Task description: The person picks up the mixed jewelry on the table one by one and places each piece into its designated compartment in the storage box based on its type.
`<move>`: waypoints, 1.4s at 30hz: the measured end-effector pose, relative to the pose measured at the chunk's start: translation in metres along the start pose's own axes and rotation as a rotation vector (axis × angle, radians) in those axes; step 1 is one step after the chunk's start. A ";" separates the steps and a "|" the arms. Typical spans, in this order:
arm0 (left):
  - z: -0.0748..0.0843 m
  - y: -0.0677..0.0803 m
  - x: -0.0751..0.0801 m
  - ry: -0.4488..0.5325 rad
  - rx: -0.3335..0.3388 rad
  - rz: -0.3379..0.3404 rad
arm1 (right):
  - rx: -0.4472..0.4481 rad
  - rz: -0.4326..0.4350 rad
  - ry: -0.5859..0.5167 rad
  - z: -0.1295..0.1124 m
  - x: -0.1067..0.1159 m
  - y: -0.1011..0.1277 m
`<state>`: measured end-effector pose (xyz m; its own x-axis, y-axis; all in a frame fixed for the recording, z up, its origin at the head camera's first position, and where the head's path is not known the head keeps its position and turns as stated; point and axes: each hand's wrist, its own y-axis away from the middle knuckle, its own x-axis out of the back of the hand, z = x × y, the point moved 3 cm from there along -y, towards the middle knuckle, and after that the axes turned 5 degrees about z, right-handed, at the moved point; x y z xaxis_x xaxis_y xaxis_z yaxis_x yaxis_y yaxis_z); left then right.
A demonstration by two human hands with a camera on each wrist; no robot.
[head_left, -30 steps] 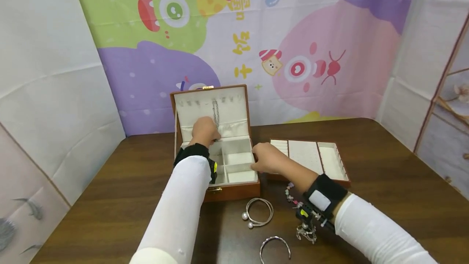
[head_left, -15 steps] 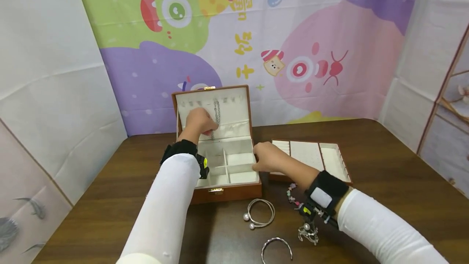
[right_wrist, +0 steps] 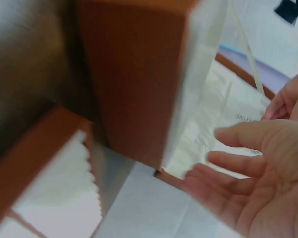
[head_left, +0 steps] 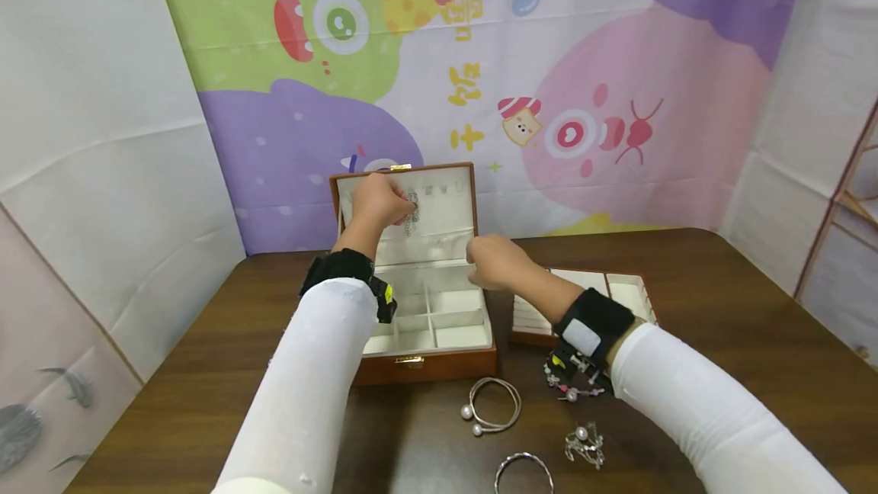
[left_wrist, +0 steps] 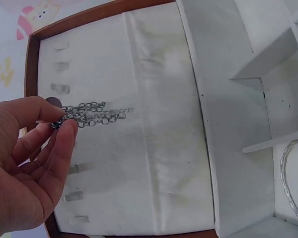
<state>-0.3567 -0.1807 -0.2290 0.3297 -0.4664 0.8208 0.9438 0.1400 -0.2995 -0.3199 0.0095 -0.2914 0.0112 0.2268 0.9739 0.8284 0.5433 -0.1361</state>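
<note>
My left hand (head_left: 377,200) pinches a bunched silver chain necklace (left_wrist: 94,115) between thumb and fingertips. The chain lies against the white lining of the raised lid (left_wrist: 114,188), level with a row of small clear hooks (left_wrist: 73,196). Whether it hangs on a hook is hidden by the fingers. My right hand (head_left: 499,261) hovers by the right side of the brown jewelry box (head_left: 425,368). In the right wrist view its fingers (right_wrist: 233,161) are parted, with nothing between them.
Right of the box sits a removable tray (head_left: 535,338), partly behind my right arm. A pearl-ended bangle (head_left: 519,405), a silver cuff (head_left: 524,457), a beaded bracelet (head_left: 572,393) and a tangled silver piece (head_left: 585,447) lie in front. A bangle (left_wrist: 284,178) lies in one compartment.
My left hand has risen from the compartments to the upper lid, lifting the chain necklace's lower part. My right hand has come off the box's right edge and moved up slightly.
</note>
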 end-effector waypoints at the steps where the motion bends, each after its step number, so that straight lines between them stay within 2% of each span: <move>1: 0.001 0.000 0.000 0.005 0.006 0.006 | 0.021 0.029 -0.002 -0.002 0.003 -0.006; 6: 0.004 -0.003 0.001 0.036 0.056 0.020 | 0.135 0.229 0.005 -0.008 0.010 -0.041; 9: 0.004 -0.003 -0.001 0.059 0.081 0.027 | 0.151 0.287 0.026 -0.011 0.004 -0.057; 12: 0.002 -0.002 -0.006 0.098 0.094 0.023 | 0.169 0.274 0.117 -0.016 -0.008 -0.067; 16: 0.004 -0.002 -0.016 0.129 0.070 0.005 | 0.166 0.244 0.233 -0.016 -0.015 -0.072; 22: 0.000 -0.002 -0.022 0.160 0.066 0.007 | 0.083 0.140 0.225 -0.012 -0.013 -0.076; 26: -0.003 -0.001 -0.023 0.177 0.088 0.012 | 0.087 0.069 0.253 -0.013 -0.015 -0.078; 29: -0.005 -0.001 -0.025 0.191 0.102 0.011 | 0.091 0.052 0.277 -0.014 -0.018 -0.078; 33: -0.008 -0.001 -0.027 0.205 0.103 0.000 | 0.086 0.067 0.255 -0.014 -0.020 -0.077; 37: -0.010 -0.002 -0.028 0.188 0.094 -0.003 | 0.118 0.103 0.214 -0.014 -0.019 -0.075; 42: -0.009 -0.004 -0.033 0.116 0.060 -0.024 | 0.134 0.135 0.187 -0.010 -0.017 -0.071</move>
<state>-0.3710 -0.1737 -0.2590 0.3050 -0.5675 0.7648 0.9524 0.1777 -0.2479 -0.3738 -0.0410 -0.2962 0.2302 0.1577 0.9603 0.7311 0.6233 -0.2776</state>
